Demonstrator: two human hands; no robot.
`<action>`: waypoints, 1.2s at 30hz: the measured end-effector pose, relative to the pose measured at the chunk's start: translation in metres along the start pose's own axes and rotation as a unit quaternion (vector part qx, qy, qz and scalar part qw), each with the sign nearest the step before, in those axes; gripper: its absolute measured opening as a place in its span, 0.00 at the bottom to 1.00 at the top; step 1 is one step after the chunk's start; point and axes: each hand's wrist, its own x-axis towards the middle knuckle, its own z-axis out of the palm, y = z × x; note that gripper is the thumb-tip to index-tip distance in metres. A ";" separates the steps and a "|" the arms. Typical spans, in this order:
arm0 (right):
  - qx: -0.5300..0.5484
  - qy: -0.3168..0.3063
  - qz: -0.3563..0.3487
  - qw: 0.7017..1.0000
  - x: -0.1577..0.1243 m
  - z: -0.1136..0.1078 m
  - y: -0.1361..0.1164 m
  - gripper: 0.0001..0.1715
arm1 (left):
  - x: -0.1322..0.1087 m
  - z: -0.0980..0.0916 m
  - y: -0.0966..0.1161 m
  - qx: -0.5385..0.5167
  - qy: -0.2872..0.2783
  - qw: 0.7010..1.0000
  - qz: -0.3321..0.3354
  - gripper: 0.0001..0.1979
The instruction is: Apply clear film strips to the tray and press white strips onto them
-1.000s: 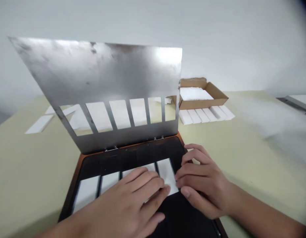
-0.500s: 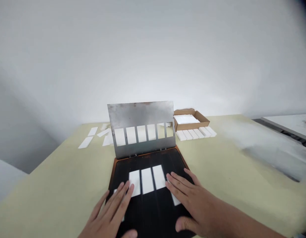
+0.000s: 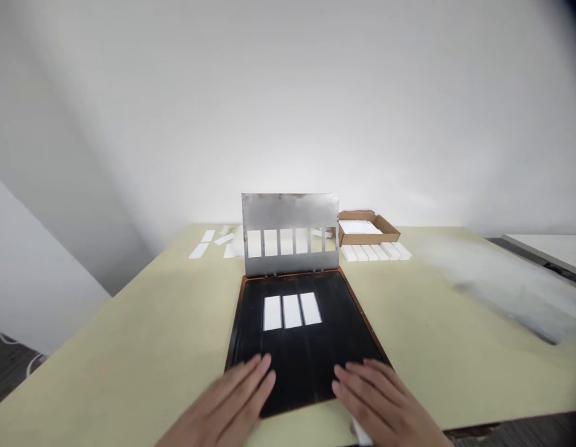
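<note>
A black board (image 3: 297, 372) with a brown rim lies on the table, and a metal plate with a row of rectangular cut-outs (image 3: 290, 211) stands raised on hinges at its far edge. Three white cards (image 3: 292, 311) lie side by side on the black surface. My left hand (image 3: 232, 400) reaches over the board's near left corner, fingers stretched out and slightly blurred. Over the near right corner, my right hand (image 3: 376, 397) has its fingers extended, with part of a white piece (image 3: 361, 433) showing beneath it. Both thumbs are hidden.
A cardboard box (image 3: 369, 237) holding white sheets stands at the back right, several white stacks (image 3: 376, 252) lined up before it. Loose white cards (image 3: 199, 250) lie at the back left. A clear plastic sheet (image 3: 506, 292) covers part of the table's right side.
Both hands have drawn back toward the table's near edge. The white cards that were under them no longer show on the board, while the three middle cards stay there. The view has shifted.
</note>
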 end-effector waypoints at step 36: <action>0.096 0.062 0.128 0.985 0.027 0.014 -0.029 0.28 | 0.122 0.023 -0.048 -0.120 -0.113 0.977 -0.138 0.42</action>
